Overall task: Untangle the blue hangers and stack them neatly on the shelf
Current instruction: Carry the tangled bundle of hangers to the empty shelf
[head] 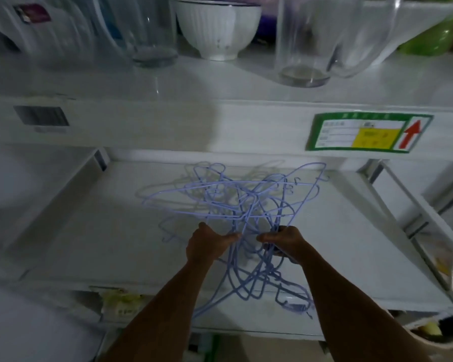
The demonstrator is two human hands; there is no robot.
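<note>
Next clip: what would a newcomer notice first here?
A tangle of blue hangers fills mid-frame over the white lower shelf, with the left hand and right hand gripping its near side. Above right, a green label with a red arrow marks the front edge of the upper shelf holding a white ribbed bowl and clear glasses.

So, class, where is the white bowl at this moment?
The white bowl stands top centre of the head view on the upper shelf, between two clear glasses, above the blue hangers.

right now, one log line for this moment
stage: untangling; left hand: holds blue hangers; right hand: holds blue hangers; shelf: no stack yet
</note>
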